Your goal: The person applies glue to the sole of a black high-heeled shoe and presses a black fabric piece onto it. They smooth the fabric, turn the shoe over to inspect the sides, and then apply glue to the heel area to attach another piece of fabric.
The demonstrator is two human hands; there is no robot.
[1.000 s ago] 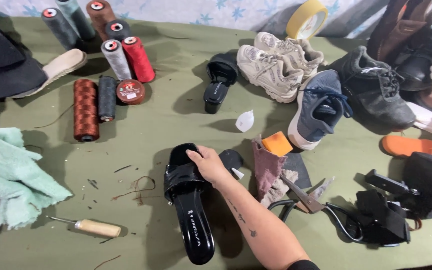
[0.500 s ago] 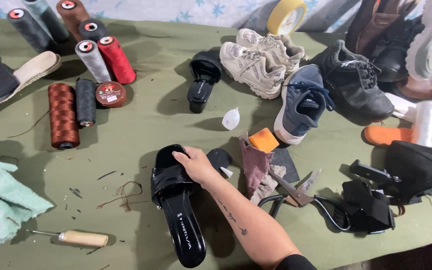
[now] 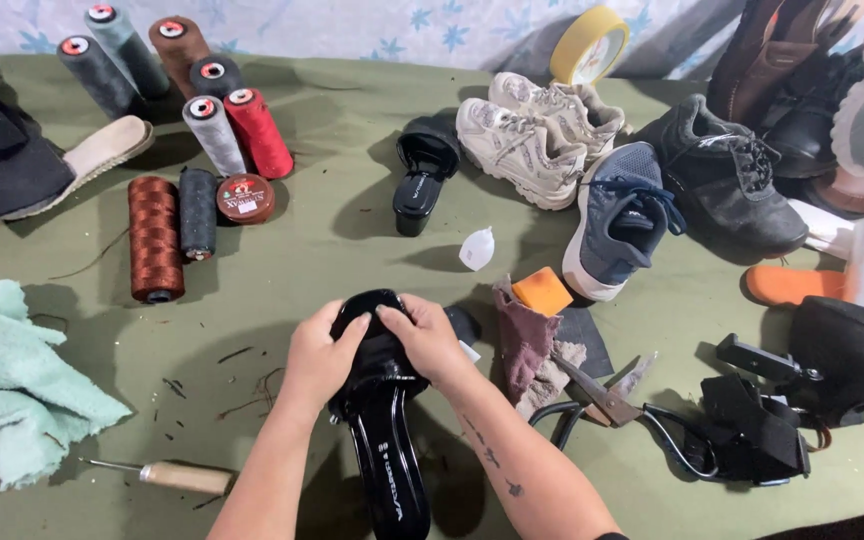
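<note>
Both hands are closed on the black sandal point(image 3: 384, 420): left hand point(image 3: 320, 358) wrapped round one side of the toe strap, right hand point(image 3: 424, 338) pressed over the top, fingers curled. Sandal lies near the front edge of the tabletop point(image 3: 332, 240), heel toward the wearer. Glossy upper may slip if the grip loosens; scissors point(image 3: 602, 395) just beside the right forearm could be knocked.

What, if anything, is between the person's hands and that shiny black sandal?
Nothing visible. The left hand and right hand both already grip the front of the black sandal, fingers wrapped over its strap.
</note>
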